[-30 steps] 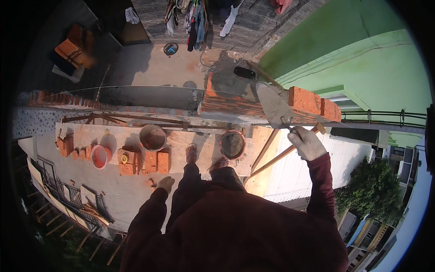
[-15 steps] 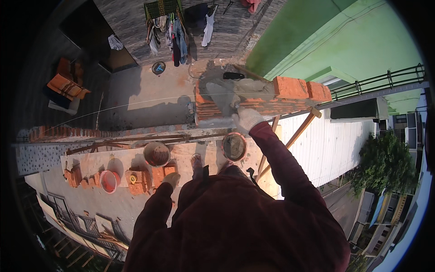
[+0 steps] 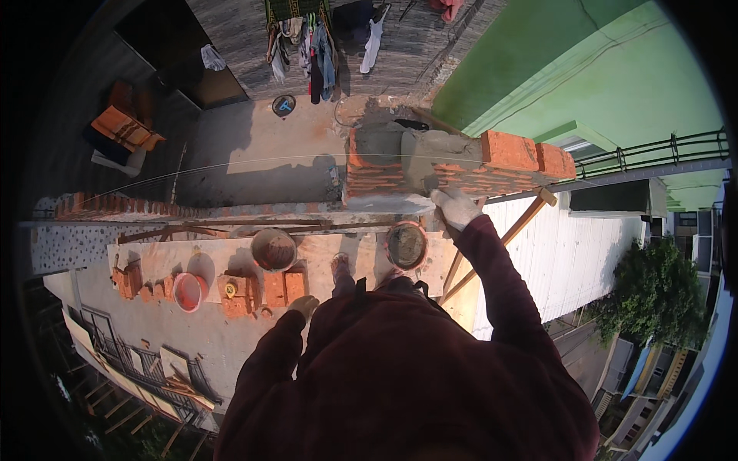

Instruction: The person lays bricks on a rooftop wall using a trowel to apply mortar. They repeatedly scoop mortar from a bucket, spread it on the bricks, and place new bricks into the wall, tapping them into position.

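My right hand (image 3: 457,208), in a pale glove, is closed round the handle of a trowel. Its grey, mortar-smeared blade (image 3: 420,163) rests against the mortar on top of a brick wall (image 3: 377,181). Wet grey mortar (image 3: 377,144) coats the wall top left of the blade. Two orange bricks (image 3: 509,150) sit on the wall's right end. Below my right hand stands a bucket of mortar (image 3: 407,244). My left hand (image 3: 305,306), also gloved, hangs low by my side near some stacked bricks (image 3: 284,288); its fingers are too indistinct to read.
Wooden planks (image 3: 361,265) carry my feet, a second bucket (image 3: 274,250), a pinkish bucket (image 3: 190,291) and several brick piles. A thin string runs along the wall. Diagonal timber props (image 3: 511,234) stand at right, above a white corrugated roof (image 3: 573,246). Clothes (image 3: 319,58) hang beyond.
My right hand and the trowel have moved right along the wall top, leaving smoother mortar behind at left. The whole view has shifted slightly; my left hand still hangs low.
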A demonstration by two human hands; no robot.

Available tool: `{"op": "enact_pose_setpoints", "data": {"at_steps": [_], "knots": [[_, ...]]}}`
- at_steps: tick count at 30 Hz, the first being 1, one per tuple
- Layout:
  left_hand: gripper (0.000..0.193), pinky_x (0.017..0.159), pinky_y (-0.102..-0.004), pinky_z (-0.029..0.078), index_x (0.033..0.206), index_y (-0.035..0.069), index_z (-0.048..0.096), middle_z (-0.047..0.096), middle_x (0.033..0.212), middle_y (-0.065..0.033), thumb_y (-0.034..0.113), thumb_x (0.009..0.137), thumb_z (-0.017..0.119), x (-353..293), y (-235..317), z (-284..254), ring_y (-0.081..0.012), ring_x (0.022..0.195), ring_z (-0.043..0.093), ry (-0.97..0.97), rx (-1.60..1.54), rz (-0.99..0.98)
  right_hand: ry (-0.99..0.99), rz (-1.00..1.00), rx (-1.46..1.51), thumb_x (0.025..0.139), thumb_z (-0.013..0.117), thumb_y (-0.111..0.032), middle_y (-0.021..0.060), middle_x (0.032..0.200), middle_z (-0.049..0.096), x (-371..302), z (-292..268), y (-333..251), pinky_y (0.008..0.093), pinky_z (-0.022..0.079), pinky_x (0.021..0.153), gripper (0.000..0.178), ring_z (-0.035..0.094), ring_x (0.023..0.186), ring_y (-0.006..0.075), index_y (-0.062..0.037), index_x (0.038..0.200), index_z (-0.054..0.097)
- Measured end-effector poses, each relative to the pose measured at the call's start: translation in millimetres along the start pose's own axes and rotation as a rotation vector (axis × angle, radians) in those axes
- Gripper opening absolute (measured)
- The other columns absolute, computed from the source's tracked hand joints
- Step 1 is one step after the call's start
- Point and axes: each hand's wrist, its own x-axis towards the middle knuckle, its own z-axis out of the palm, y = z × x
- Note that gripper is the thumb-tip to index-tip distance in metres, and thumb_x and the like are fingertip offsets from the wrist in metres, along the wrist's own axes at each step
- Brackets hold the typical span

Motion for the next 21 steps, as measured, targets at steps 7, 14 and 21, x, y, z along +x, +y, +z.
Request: {"op": "enact_pose_setpoints", "data": {"at_steps": [7,14,21], "knots": [[0.05,0.098,-0.0465,0.048,0.109,0.006,0.071,0.071,0.116,-0.0215,0.049,0.096,0.05,7,-21,-9,-0.0385,0.113,0.065,0.144,-0.181,-0.101,-0.12,0.05,0.37,0.099,0.058,-0.037,0.0094,0.072,0.056,28,72,-38,0.0451,0.044,0.05,0.035,0.058,0.061,0.0257,-0.0046,0.087,0.058],[0.054,0.106,-0.0436,0.046,0.123,0.006,0.069,0.068,0.13,-0.0193,0.05,0.097,0.05,18,-22,-22,-0.0368,0.124,0.062,-0.049,-0.1,-0.226,-0.157,-0.106,0.005,0.101,0.054,-0.036,0.0206,0.086,0.067,68,87,-40,0.047,0.051,0.065,0.041,0.067,0.074,0.0355,0.0031,0.102,0.065],[0.021,0.084,-0.0446,0.05,0.095,0.005,0.064,0.067,0.097,-0.0146,0.024,0.096,0.057,-1,-9,-18,-0.0376,0.099,0.066,0.207,-0.009,-0.032,0.105,-0.336,-0.68,0.099,0.056,-0.033,0.0314,0.105,0.068,5,79,-7,0.0557,0.052,0.087,0.038,0.067,0.101,0.0479,0.0026,0.113,0.058]]}}
